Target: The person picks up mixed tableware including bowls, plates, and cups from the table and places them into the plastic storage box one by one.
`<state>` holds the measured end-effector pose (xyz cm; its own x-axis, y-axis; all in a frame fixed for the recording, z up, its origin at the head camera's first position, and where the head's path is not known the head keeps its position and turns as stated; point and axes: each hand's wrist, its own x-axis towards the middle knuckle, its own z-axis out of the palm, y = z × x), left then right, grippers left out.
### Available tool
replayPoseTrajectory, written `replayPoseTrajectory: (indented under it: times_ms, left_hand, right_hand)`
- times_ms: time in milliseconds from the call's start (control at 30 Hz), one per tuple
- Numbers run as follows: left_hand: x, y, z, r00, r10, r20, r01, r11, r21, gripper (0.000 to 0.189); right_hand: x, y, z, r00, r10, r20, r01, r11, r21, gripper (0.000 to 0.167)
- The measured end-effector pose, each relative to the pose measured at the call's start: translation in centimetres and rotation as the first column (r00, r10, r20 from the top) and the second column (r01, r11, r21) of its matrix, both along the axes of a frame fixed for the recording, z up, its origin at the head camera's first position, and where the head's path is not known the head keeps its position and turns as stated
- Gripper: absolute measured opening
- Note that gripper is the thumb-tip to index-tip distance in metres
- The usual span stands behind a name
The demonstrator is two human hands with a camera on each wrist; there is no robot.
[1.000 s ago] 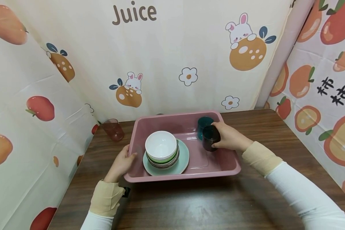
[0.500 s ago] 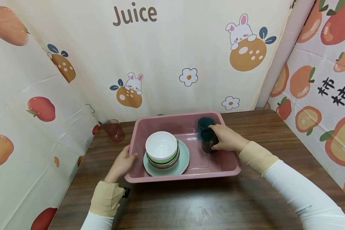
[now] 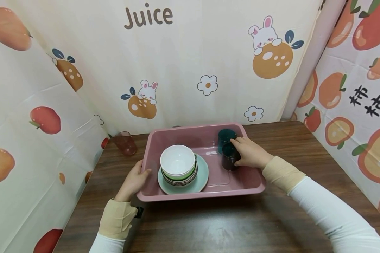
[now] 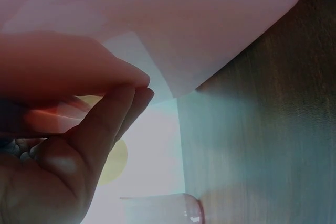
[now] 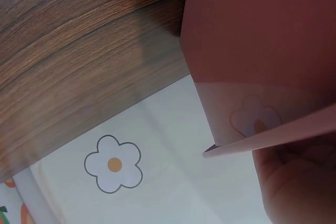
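A pink plastic basin (image 3: 220,175) rests on the table, its left rim gripped by my left hand (image 3: 134,180), thumb inside and fingers outside. In the left wrist view the fingers (image 4: 100,116) close up at that rim. My right hand (image 3: 252,153) reaches over the right side and holds a dark cup (image 3: 229,160), fingers at its far edge and thumb on its near side. Right behind stands a teal cup (image 3: 225,137), partly overlapped by the dark one. The right wrist view shows the basin's outer wall (image 5: 257,40), with the hand mostly hidden beyond the rim.
Inside the basin's left half, a white bowl (image 3: 177,160) tops stacked bowls on a pale green plate (image 3: 203,174). A clear reddish cup (image 3: 125,143) stands on the wooden table (image 3: 190,225) at the back left. Fruit-printed curtains (image 3: 183,59) hang behind and at both sides.
My right hand has shifted the dark cup slightly left and nearer inside the basin. The left hand keeps its grip on the rim; the basin stays in place.
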<state>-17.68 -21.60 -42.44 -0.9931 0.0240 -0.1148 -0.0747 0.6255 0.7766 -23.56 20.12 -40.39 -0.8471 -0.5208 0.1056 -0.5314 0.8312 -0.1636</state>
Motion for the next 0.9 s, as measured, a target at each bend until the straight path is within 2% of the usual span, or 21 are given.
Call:
replayPoseTrajectory:
  times_ms: [367, 700, 900]
  left_hand:
    - [0.1, 0.0, 0.0, 1.000, -0.002, -0.014, 0.001, 1.000, -0.008, 0.053]
    - [0.1, -0.1, -0.2, 1.000, -0.004, -0.013, 0.004, 1.000, -0.006, 0.053]
    - [0.0, -0.1, -0.1, 1.000, -0.003, -0.001, 0.003, 1.000, 0.004, 0.053]
  right_hand:
    - [0.1, 0.1, 0.0, 1.000, -0.004, -0.017, 0.004, 1.000, 0.031, 0.089]
    - [0.7, 0.5, 1.2, 0.996, -0.048, 0.074, 0.051, 0.998, -0.035, 0.085]
    - [0.9, 1.6, 1.6, 0.993, -0.022, 0.119, 0.039, 0.988, -0.150, 0.076]
